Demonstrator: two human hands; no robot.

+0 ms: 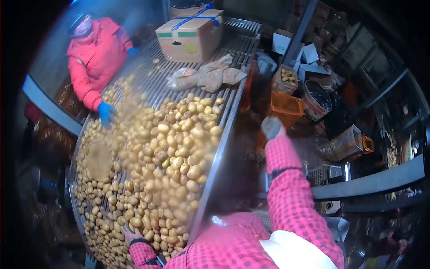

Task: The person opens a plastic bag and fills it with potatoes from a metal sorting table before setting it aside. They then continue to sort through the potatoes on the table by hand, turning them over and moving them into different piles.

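Loose potatoes [172, 152] cover the near part of a metal roller table [152, 96]. At the lower left, my left hand [131, 234] rests among them, its fingers apart and touching the potatoes. My right hand [271, 127], in a greyish glove, is stretched out past the table's right edge, near an orange crate [285, 105]. Motion blur smears its fingers, so whether it holds anything cannot be made out. Both of my sleeves are pink checked cloth.
A co-worker in a red jacket [96, 58] and blue gloves stands across the table. A carton [190, 38] with blue strapping and crumpled plastic bags [208, 76] lie on the rollers. To the right are a container of potatoes [286, 76], a round tub [317, 101] and a metal rail [371, 181].
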